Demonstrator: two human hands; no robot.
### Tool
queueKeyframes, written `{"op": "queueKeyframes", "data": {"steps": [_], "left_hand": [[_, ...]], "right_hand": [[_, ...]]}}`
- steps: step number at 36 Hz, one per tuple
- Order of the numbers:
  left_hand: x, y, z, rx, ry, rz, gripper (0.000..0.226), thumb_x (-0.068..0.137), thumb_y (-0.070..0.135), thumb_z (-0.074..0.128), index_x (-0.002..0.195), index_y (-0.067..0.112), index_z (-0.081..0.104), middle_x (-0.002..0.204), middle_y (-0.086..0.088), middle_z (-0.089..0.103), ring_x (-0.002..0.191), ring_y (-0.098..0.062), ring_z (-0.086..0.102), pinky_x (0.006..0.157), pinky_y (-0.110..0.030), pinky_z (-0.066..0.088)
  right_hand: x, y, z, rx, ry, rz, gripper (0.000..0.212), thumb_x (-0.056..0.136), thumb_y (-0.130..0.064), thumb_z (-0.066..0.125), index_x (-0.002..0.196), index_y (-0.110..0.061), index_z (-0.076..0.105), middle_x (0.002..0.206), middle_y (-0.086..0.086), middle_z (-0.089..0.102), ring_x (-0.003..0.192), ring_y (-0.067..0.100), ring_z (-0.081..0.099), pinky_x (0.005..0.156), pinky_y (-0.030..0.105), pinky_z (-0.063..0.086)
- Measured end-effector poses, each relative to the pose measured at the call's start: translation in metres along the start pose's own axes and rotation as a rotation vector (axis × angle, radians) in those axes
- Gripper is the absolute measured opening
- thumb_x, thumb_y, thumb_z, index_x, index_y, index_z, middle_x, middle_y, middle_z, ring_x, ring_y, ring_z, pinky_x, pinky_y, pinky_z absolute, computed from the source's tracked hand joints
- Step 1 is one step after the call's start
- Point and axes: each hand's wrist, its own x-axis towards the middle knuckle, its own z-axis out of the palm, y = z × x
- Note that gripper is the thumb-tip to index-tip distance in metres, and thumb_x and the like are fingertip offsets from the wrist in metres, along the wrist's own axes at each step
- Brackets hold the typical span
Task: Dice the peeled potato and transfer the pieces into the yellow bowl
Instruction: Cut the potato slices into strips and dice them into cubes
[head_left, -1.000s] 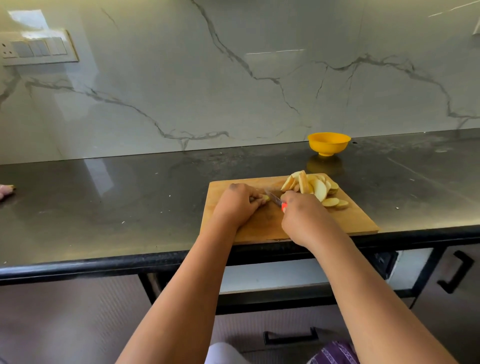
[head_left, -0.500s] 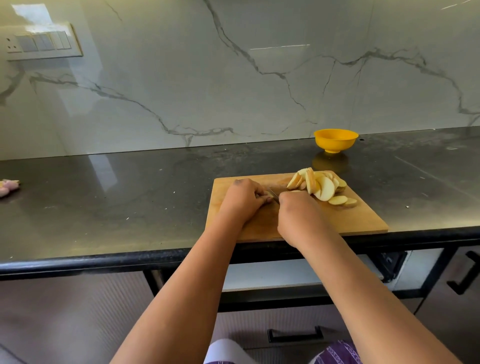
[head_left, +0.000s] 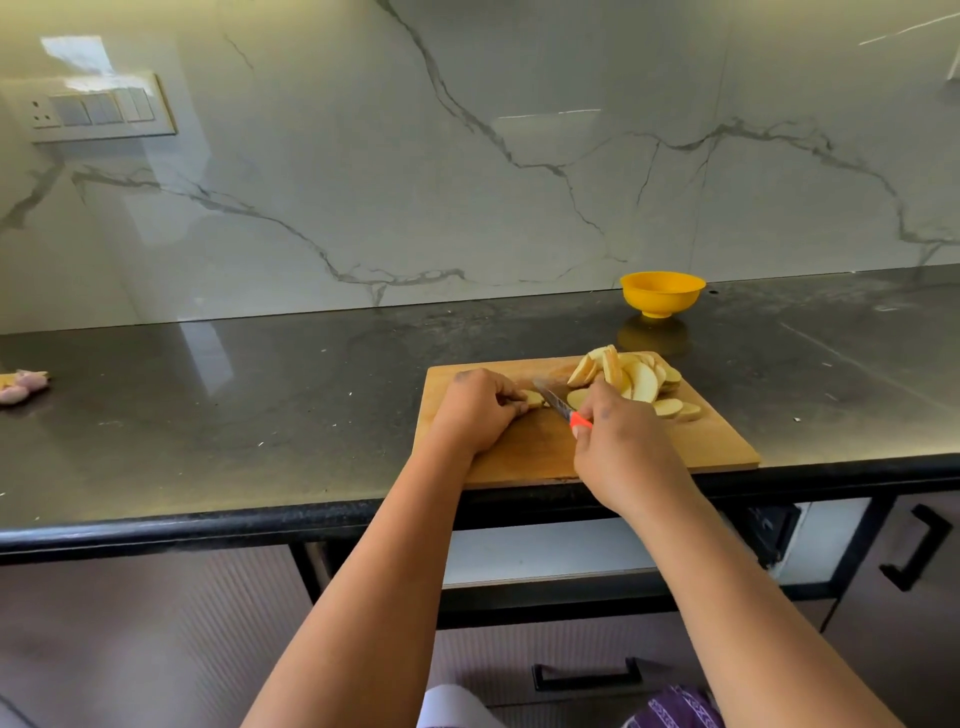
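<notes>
Left hand (head_left: 475, 408) pinches potato end (head_left: 533, 398); right hand (head_left: 621, 441) grips knife (head_left: 558, 405). Blade lies just right of the piece, angled across it.

Nothing readable anywhere: no text, label, brand or number on the switch panel (head_left: 96, 110), the yellow bowl (head_left: 662, 292) or the cutting board (head_left: 717, 441).

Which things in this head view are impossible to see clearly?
- Inside of the yellow bowl: the low viewing angle hides it.
- Potato end piece: mostly covered by the left hand.
- Knife handle: wrapped by the right hand.
- Pinkish object at the left edge: cut off, blurred.
</notes>
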Motion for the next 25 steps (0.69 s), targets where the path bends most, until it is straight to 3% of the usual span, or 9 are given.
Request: {"op": "queueKeyframes", "data": {"steps": [3,7,11,13,16,20,23,25], "left_hand": [[0.000,0.001,-0.001,-0.004,-0.001,0.003,0.022,0.093,0.021,0.068,0.112,0.015,0.075,0.113,-0.002,0.073,0.104,-0.014,0.063,0.085,-0.017,0.042],[0.001,0.001,-0.001,-0.011,-0.007,0.011,0.019,0.093,0.021,0.067,0.109,0.016,0.076,0.109,0.000,0.074,0.098,-0.011,0.062,0.080,-0.015,0.040],[0.003,-0.001,0.001,-0.012,-0.009,0.007,0.018,0.092,0.020,0.067,0.107,0.014,0.077,0.107,-0.002,0.074,0.101,-0.015,0.063,0.087,-0.021,0.046],[0.005,-0.002,0.002,-0.015,-0.010,0.003,0.017,0.092,0.020,0.068,0.105,0.013,0.077,0.106,-0.003,0.074,0.100,-0.017,0.064,0.087,-0.023,0.047],[0.007,-0.003,0.002,-0.016,-0.006,-0.008,0.017,0.091,0.020,0.070,0.104,0.012,0.077,0.106,-0.004,0.074,0.100,-0.017,0.063,0.084,-0.021,0.045],[0.007,-0.005,0.003,-0.039,-0.006,-0.019,0.020,0.088,0.023,0.073,0.104,0.012,0.077,0.107,-0.003,0.074,0.103,-0.016,0.064,0.091,-0.025,0.049],[0.007,-0.004,0.002,-0.037,-0.020,-0.028,0.023,0.089,0.025,0.072,0.109,0.014,0.076,0.112,-0.002,0.073,0.104,-0.014,0.063,0.088,-0.020,0.046],[0.005,-0.004,0.002,-0.042,-0.015,-0.030,0.024,0.090,0.025,0.072,0.111,0.015,0.075,0.113,-0.001,0.072,0.104,-0.013,0.063,0.085,-0.017,0.043]], "right_hand": [[0.002,-0.005,0.004,0.001,-0.024,0.020,0.024,0.095,-0.016,0.059,0.118,-0.016,0.051,0.091,0.001,0.061,0.077,0.014,0.059,0.058,0.020,0.044],[0.007,-0.014,0.006,-0.063,-0.103,0.085,0.024,0.095,-0.010,0.057,0.118,-0.016,0.050,0.080,-0.002,0.048,0.072,0.011,0.050,0.059,0.022,0.042],[0.011,-0.027,0.005,-0.111,-0.158,0.064,0.030,0.093,-0.005,0.057,0.122,-0.014,0.052,0.105,0.006,0.060,0.084,0.017,0.054,0.068,0.026,0.047],[0.019,-0.034,0.000,-0.141,-0.231,0.066,0.038,0.092,-0.006,0.061,0.128,-0.014,0.051,0.118,0.008,0.060,0.099,0.021,0.059,0.082,0.029,0.053],[0.025,-0.043,-0.011,-0.192,-0.354,0.051,0.048,0.091,-0.007,0.064,0.135,-0.012,0.047,0.130,0.010,0.055,0.118,0.025,0.056,0.100,0.035,0.049],[0.009,-0.034,-0.019,-0.251,-0.366,0.042,0.049,0.088,-0.004,0.065,0.133,-0.012,0.048,0.121,0.008,0.057,0.107,0.023,0.058,0.090,0.031,0.051],[-0.005,-0.019,-0.024,-0.221,-0.331,0.076,0.044,0.087,-0.002,0.065,0.127,-0.014,0.050,0.099,0.003,0.051,0.089,0.017,0.054,0.077,0.026,0.049],[-0.012,-0.010,-0.029,-0.183,-0.270,0.085,0.034,0.090,-0.007,0.064,0.122,-0.017,0.055,0.098,0.001,0.056,0.088,0.017,0.058,0.075,0.025,0.051]]}}
